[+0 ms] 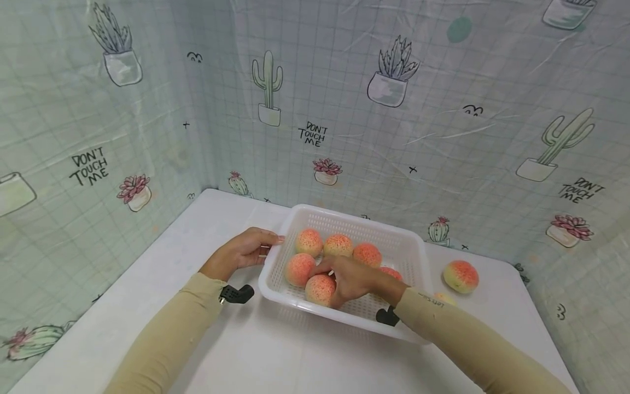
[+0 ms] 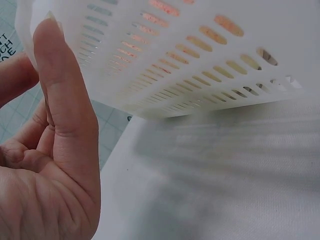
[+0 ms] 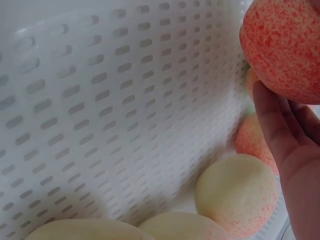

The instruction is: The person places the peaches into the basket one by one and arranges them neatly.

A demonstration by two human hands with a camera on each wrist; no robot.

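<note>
A white plastic basket (image 1: 422,262) with slotted walls stands on the table, several red-and-yellow peaches inside it. At its left end, my left hand (image 1: 246,249) grips the rim. The left wrist view shows that hand's thumb (image 2: 70,100) upright against the basket wall (image 2: 280,25). My right hand (image 1: 351,276) reaches into the basket and holds a speckled peach (image 1: 320,290) near the front left. In the right wrist view this peach (image 3: 285,50) sits above the fingers (image 3: 272,117), and other peaches (image 3: 237,192) lie along the wall.
Outside the basket, one peach (image 1: 461,276) lies on the white table (image 1: 221,339) to the right. A second pale peach (image 1: 445,298) is mostly hidden by my right sleeve. A printed cactus curtain (image 1: 334,98) rises behind and beside the table.
</note>
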